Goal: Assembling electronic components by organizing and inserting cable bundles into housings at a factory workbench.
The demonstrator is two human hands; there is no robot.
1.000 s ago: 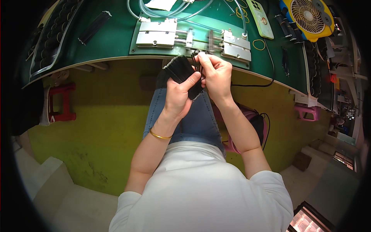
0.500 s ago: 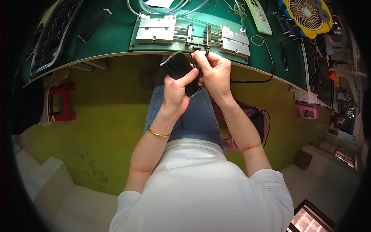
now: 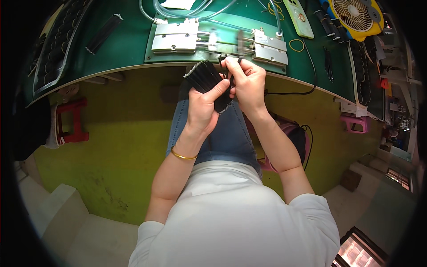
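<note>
My left hand is closed around a bundle of thin black wires with pale ends, tilted up to the left. Close beside it, my right hand pinches a thin black wire at the front edge of a pneumatic fixture. Two silver pneumatic cylinders, a left one and a right one, face each other on a green plate. Between them, the left jaw block and the dark right jaw block are smeared by motion. My right fingers partly hide the wire.
On the green bench lie a black wire bundle and a tray of black bundles at left. Clear hoses run behind the fixture. At right are a phone, more bundles and a yellow-blue fan.
The jaw blocks between the cylinders, sharp earlier, are now blurred, and the left one has shifted toward its cylinder. Both hands keep nearly the same place and grip. The view has shifted slightly.
</note>
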